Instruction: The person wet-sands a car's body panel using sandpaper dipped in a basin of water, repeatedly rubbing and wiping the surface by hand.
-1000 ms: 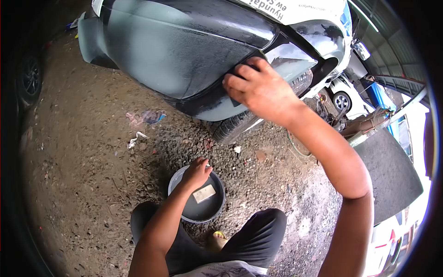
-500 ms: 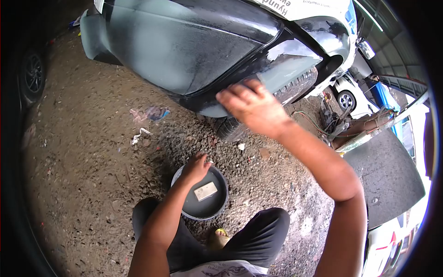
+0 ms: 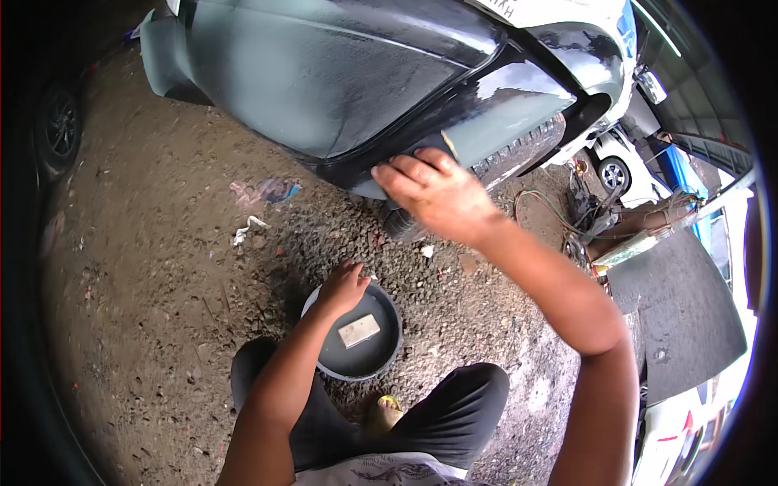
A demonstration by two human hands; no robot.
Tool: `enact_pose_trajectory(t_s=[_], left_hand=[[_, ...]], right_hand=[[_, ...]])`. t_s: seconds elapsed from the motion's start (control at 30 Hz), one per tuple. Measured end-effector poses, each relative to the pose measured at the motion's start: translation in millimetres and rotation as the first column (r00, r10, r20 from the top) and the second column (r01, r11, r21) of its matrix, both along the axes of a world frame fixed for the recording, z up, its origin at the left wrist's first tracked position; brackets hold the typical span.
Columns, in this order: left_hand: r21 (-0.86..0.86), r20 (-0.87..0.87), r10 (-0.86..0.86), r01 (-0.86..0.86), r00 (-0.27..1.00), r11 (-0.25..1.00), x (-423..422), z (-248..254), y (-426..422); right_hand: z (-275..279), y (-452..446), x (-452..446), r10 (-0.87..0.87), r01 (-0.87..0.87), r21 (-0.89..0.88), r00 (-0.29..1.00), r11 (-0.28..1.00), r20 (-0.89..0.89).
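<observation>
"Standing on what, that round grey basin (image 3: pixel 378 353)?"

"Rough ground (image 3: pixel 162 267), brown dirt packed with loose stones. A metal roof (image 3: pixel 713 97) slopes along the right."

"And the car panel (image 3: pixel 292 73)?"

"Broad and curved, cloudy matt grey in patches over glossy black. A tyre (image 3: pixel 535 142) with chunky tread shows beneath its lower edge."

"What does the right hand (image 3: pixel 433 190) have?"

"A thin pad (image 3: pixel 449 144), gripped under the fingers against the lower bodywork near the tyre. Its pale edge peeks out beyond the knuckles; the rest is mostly hidden."

"The left hand (image 3: pixel 344 287)?"

"At the basin's far rim, fingers loosely bent. I can't tell whether they grasp anything."

"Anything in the basin?"

"A pale rectangular block (image 3: pixel 359 330), flat-faced and straight-edged, lying near the middle."
</observation>
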State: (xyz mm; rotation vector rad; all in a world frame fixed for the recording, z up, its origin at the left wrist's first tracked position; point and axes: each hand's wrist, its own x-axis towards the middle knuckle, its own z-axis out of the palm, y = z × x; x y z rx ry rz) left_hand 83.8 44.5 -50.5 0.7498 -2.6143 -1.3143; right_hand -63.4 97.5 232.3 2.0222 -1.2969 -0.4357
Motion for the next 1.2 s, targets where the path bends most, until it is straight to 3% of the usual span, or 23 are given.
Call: enact_pose_trajectory(t_s=[0.07, 0.1, 0.17, 0.23, 0.33, 0.4, 0.43, 0.5, 0.57, 0.63, 0.7, 0.8, 0.83, 0.9, 0.97, 1.0, 1.03, 1.13, 1.2], left_hand=[[-0.027, -0.02, 0.014, -0.015, 1.0, 1.0, 1, -3, 0], [-0.045, -0.063, 0.026, -0.029, 0.998, 0.999, 3, -7, 1], [-0.08, -0.156, 0.048, -0.061, 0.987, 0.995, 2, -11, 2], [-0.086, -0.232, 0.056, -0.078, 0.971, 0.993, 4, -2, 5], [-0.168, -0.364, 0.063, -0.132, 0.929, 0.977, -4, -15, 8], [-0.07, -0.282, 0.071, -0.094, 0.957, 0.993, -6, -22, 9], [-0.023, -0.243, 0.069, -0.077, 0.968, 0.997, -7, -24, 7], [0.092, -0.002, -0.062, 0.062, 0.998, 0.994, -3, -21, 6], [0.143, 0.176, -0.229, 0.205, 0.957, 0.968, 2, -33, 7], [0.116, 0.295, -0.381, 0.363, 0.876, 0.924, 3, -75, 16], [0.199, 0.523, -0.468, 0.431, 0.713, 0.88, 9, -85, 24], [0.162, 0.612, -0.449, 0.453, 0.651, 0.877, 19, -126, 34], [0.259, 0.573, -0.456, 0.377, 0.681, 0.889, 22, -143, 36], [0.436, 0.513, -0.444, 0.222, 0.735, 0.872, 28, -181, 38], [0.581, 0.484, -0.398, 0.054, 0.779, 0.812, 46, -196, 34], [0.664, 0.517, -0.398, -0.063, 0.758, 0.745, 49, -173, 32], [0.724, 0.549, -0.393, -0.184, 0.737, 0.665, 45, -129, 28], [0.825, 0.368, -0.525, -0.009, 0.767, 0.565, 13, 23, -14], [0.581, 0.318, -0.391, 0.148, 0.864, 0.801, -16, 184, -25]], right_hand=[[29, 8, -5, -0.06, 0.063, 0.035, 0.994, 0.997, -0.088], [35, 13, -15, 0.013, -0.014, -0.04, 1.0, 0.999, -0.024], [35, 24, -19, 0.006, -0.007, -0.117, 1.0, 0.993, -0.012], [7, 21, -15, -0.052, 0.05, -0.154, 0.999, 0.987, -0.008], [-54, -4, 0, -0.057, 0.054, -0.044, 0.996, 0.998, -0.062], [-84, -20, 9, -0.015, 0.019, 0.054, 0.996, 0.998, -0.091], [-84, -16, 6, -0.052, 0.053, 0.07, 0.999, 0.996, -0.015], [-70, -6, -2, -0.125, 0.11, 0.116, 0.983, 0.987, 0.136], [-34, 17, -26, -0.072, 0.078, -0.075, 0.994, 0.994, 0.081], [-2, 42, -9, -0.095, 0.193, -0.298, 0.945, 0.935, 0.314], [-24, 70, -4, -0.07, 0.307, -0.363, 0.839, 0.88, 0.539], [-86, 117, 19, -0.133, 0.492, -0.212, 0.576, 0.845, 0.807], [-116, 128, 20, -0.117, 0.55, -0.181, 0.463, 0.815, 0.878], [-167, 144, 26, -0.035, 0.689, -0.015, 0.058, 0.725, 0.998], [-212, 156, 14, -0.056, 0.72, 0.22, -0.244, 0.658, 0.968], [-220, 160, 11, -0.023, 0.649, 0.307, -0.407, 0.696, 0.913], [-219, 164, 8, -0.091, 0.62, 0.336, -0.392, 0.709, 0.915], [-197, 164, -6, -0.199, 0.579, 0.374, -0.343, 0.724, 0.918], [-195, 159, -12, -0.186, 0.602, 0.365, -0.34, 0.71, 0.922]])
